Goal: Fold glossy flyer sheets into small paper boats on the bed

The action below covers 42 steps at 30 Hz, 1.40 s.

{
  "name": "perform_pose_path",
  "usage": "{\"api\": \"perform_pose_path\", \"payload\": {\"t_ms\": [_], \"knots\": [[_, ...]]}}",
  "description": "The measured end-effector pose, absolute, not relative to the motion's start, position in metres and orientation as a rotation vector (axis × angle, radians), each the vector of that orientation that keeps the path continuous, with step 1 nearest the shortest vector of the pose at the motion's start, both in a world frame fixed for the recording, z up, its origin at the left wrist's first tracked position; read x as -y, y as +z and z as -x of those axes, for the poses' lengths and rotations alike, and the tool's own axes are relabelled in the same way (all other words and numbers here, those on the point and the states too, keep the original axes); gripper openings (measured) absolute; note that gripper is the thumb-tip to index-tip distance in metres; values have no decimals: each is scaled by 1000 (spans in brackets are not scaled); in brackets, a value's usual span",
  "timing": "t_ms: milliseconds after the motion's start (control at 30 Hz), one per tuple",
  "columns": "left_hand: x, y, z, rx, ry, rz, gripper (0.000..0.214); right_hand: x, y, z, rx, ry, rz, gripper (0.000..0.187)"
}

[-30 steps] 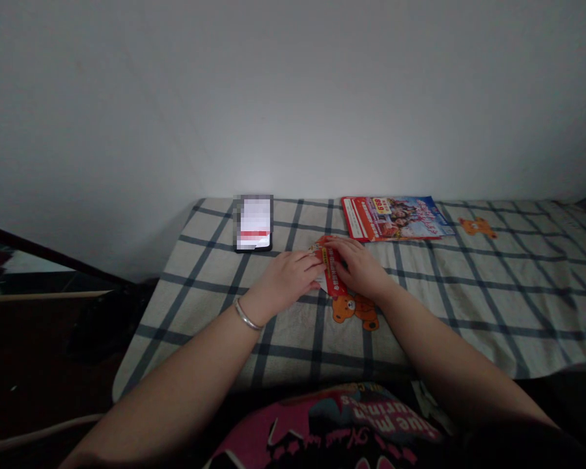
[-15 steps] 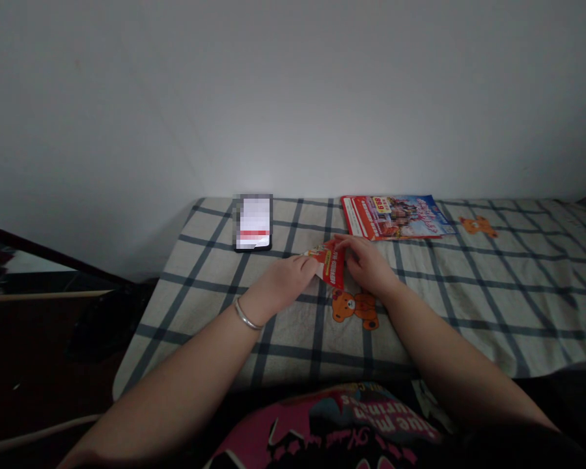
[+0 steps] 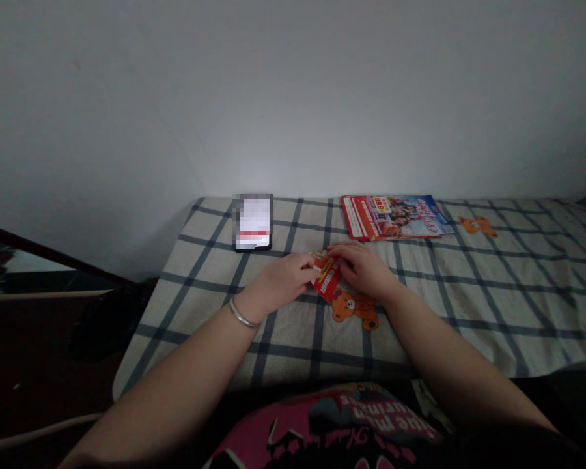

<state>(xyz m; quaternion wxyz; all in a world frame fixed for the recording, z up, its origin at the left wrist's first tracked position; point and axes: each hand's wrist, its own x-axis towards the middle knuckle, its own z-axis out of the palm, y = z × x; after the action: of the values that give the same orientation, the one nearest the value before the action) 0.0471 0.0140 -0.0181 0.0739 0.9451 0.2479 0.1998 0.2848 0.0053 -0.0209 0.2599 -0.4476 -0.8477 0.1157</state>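
Observation:
A small folded red paper point(image 3: 327, 275) lies between my two hands on the checked cloth point(image 3: 469, 286). My left hand point(image 3: 283, 280), with a silver bangle on its wrist, pinches the paper's left edge. From the right, the fingers of my right hand point(image 3: 368, 270) are closed over its top and right side. Part of the paper is hidden under my fingers. An orange bear print point(image 3: 354, 308) on the cloth shows just below it.
A lit phone point(image 3: 253, 222) lies at the back left of the cloth, near the white wall. A red and blue leaflet point(image 3: 395, 217) lies flat at the back, right of the phone. The cloth's left edge drops to a dark floor.
The red paper was lifted and tilted half a second ago; now it is lower and flatter on the cloth. Both hands stay on it and have shifted only slightly.

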Motion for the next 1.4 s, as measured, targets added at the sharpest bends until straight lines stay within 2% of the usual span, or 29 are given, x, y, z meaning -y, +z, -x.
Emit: {"api": "perform_pose_path", "payload": {"t_ms": [300,433,633,833,1100,1300,1400], "knots": [[-24,-27,-39,-493,837,-2855,15,-4,-19,-281,2257,265,1320,26],[-23,-26,-40,-545,764,-2832,16,-3,-20,-279,2232,268,1324,14],[-25,-24,-40,-592,629,-2897,20,-3,-21,-278,2181,409,1387,5],[-28,-18,-32,-763,514,-3046,26,-3,-24,-277,2117,433,1507,11],[-24,-14,-29,-902,424,-3097,30,-3,-21,-278,2208,164,1497,14],[-9,-6,-38,-1042,378,-3002,27,-2,-21,-281,2252,92,1440,15],[-3,-5,-43,-1018,391,-2965,39,-2,-20,-284,2323,162,1297,23]]}}
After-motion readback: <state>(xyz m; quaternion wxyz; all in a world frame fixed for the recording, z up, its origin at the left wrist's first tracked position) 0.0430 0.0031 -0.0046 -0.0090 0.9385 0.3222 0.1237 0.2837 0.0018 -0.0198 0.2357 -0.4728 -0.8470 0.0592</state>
